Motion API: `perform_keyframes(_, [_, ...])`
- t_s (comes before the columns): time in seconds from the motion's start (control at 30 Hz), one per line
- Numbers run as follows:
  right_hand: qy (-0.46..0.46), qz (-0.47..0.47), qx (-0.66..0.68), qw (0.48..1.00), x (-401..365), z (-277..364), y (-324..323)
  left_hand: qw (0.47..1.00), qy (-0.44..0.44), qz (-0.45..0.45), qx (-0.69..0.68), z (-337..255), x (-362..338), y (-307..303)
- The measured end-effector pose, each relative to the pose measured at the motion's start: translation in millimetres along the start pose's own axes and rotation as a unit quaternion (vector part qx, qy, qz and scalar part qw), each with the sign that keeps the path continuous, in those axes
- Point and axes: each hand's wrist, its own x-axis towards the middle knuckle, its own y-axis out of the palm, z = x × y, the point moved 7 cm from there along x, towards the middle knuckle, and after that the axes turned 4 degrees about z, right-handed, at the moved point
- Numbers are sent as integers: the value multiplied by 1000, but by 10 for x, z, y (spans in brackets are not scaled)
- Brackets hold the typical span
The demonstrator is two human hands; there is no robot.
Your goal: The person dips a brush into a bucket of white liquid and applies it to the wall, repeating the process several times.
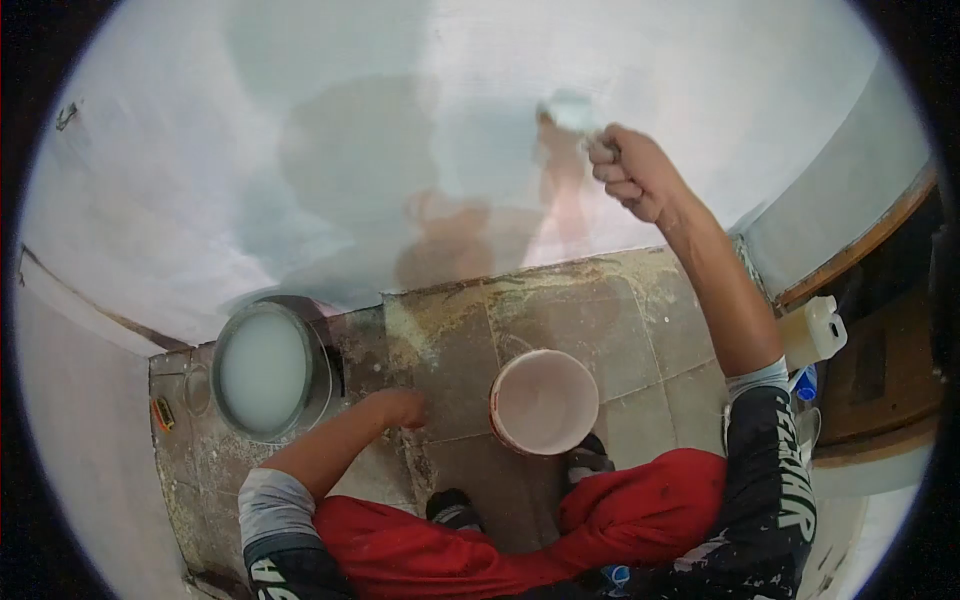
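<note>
My right hand point(632, 172) is raised at the wall, its fingers closed around the handle of a paintbrush point(572, 111). The brush head is pale and blurred, and it appears to be against the whitish wall point(640, 60). Low over the floor, my left hand point(399, 408) is curled closed, with no object showing in it. It lies between a dark bucket point(222, 352) filled with pale liquid on the left and a white bucket point(545, 449) on the right. The white bucket's inside is coated pale, and it stands just in front of my feet.
Worn tiles point(640, 330) cover the floor, stained along the wall's base. At the right stand a yellowish plastic jug point(822, 330) and a blue item point(806, 383), near a brown wooden door point(890, 350). A small orange-and-green object point(162, 413) lies at the left.
</note>
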Motion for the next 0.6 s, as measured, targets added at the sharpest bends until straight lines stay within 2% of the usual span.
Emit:
perform_keyframes(0.03, [-34, 1, -24, 999, -94, 123, 76, 1000, 2, -18, -8, 26, 30, 19])
perform_keyframes(0.07, [-31, 0, -21, 999, -145, 123, 119, 1000, 1, -14, -8, -77, -67, -74])
perform_keyframes(0.13, [-99, 1, -27, 995, -235, 176, 201, 1000, -6, 22, -6, -234, -225, -233])
perform_keyframes(0.23, [-145, -27, -61, 987, -67, -349, 90, 998, -53, 19, 5, 5, 60, -39])
perform_keyframes(0.3, [-63, 1, 1, 998, 199, -1003, -39, 997, -66, 40, -2, -241, -292, -287])
perform_keyframes(0.37, [6, -36, -23, 999, 344, -1588, -136, 995, -78, 61, -12, -314, -430, -329])
perform_keyframes(0.43, [133, -70, -9, 989, 342, -2033, -149, 996, -73, 49, -36, -284, -454, -306])
perform_keyframes(0.47, [131, -65, -11, 989, 411, -2202, -194, 995, -76, 46, -39, -257, -421, -291])
perform_keyframes(0.53, [255, -6, -11, 967, 464, -2624, -284, 992, -29, 85, 86, -254, -240, -176])
perform_keyframes(0.6, [258, 40, -47, 964, 341, -2527, -169, 993, -37, 81, 75, -120, -97, -102])
